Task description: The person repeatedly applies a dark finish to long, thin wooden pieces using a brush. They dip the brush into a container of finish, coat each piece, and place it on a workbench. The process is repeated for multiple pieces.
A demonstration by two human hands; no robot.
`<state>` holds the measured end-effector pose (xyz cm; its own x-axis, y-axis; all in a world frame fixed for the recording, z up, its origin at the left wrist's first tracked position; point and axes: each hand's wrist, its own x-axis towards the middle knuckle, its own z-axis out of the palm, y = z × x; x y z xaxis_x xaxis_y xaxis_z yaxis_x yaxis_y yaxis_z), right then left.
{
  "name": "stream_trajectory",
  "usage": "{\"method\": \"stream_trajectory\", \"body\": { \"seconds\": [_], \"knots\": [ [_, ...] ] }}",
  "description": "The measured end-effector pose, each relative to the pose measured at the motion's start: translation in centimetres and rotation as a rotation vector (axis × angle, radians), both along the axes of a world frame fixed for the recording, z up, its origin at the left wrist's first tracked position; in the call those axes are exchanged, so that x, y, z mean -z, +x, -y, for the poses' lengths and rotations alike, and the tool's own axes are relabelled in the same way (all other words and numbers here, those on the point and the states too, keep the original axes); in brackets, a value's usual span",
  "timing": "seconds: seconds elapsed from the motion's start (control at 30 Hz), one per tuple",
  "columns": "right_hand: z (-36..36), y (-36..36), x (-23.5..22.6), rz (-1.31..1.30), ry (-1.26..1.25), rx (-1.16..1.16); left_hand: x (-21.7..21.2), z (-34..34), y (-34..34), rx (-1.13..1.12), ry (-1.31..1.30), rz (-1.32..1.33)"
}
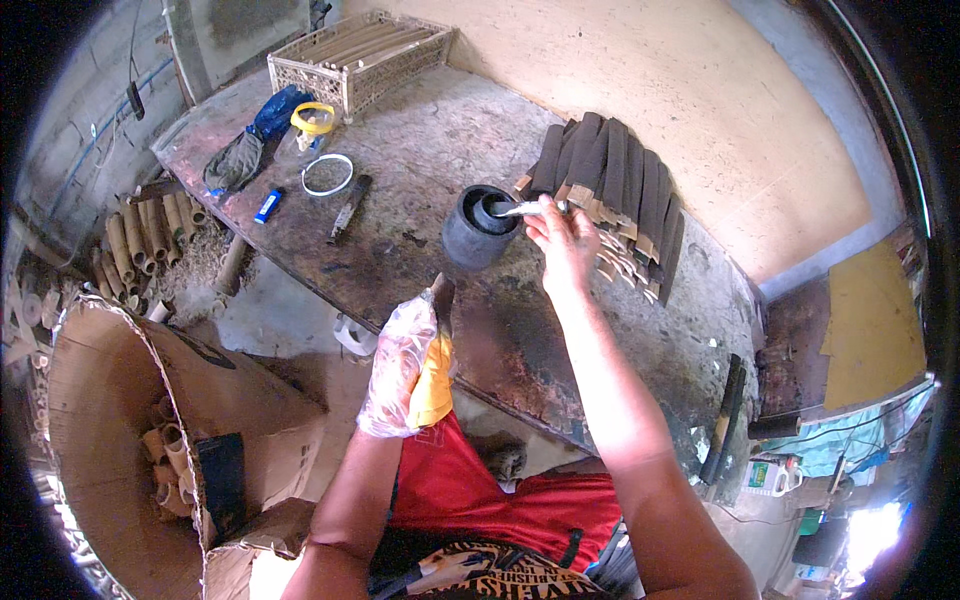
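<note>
My left hand point(400, 362), wrapped in clear plastic, is closed near the table's front edge. A yellow cloth point(432, 388) sits in its grip, and from the top sticks out a dark brown piece, perhaps bamboo point(443, 296), mostly hidden by the hand. Further forward, my right hand point(566, 245) pinches a thin pale stick point(522, 209), possibly a brush handle. The stick's far end reaches into a round black pot point(480, 247), so its tip cannot be made out. Just beyond my right hand lies a pile of dark-coated strips point(612, 165) with light brown ends.
On the worn table point(410, 130) are a pale crate point(350, 95) of long tubes, yellow tape point(314, 118), a white ring point(328, 175), a blue lighter-like item point(268, 206) and a dark stick point(349, 210). A large cardboard box point(255, 385) stands at the lower left. A wall borders the far side.
</note>
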<state>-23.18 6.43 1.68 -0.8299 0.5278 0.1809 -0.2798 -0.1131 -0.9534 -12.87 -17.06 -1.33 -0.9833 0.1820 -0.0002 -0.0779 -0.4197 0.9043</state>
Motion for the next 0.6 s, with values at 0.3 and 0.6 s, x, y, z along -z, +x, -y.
{"method": "stream_trajectory", "body": {
  "seconds": [0.3, 0.6],
  "knots": [
    [-2.6, 4.6, -3.3, -0.139, -0.02, 0.111, 0.9, -0.4, -0.3, 0.144, 0.433, 0.204],
    [-2.7, 12.5, -2.8, -0.007, -0.472, -0.009, 1.9, -5.5, -1.4, 0.577, 0.908, 0.353]
  ]
}}
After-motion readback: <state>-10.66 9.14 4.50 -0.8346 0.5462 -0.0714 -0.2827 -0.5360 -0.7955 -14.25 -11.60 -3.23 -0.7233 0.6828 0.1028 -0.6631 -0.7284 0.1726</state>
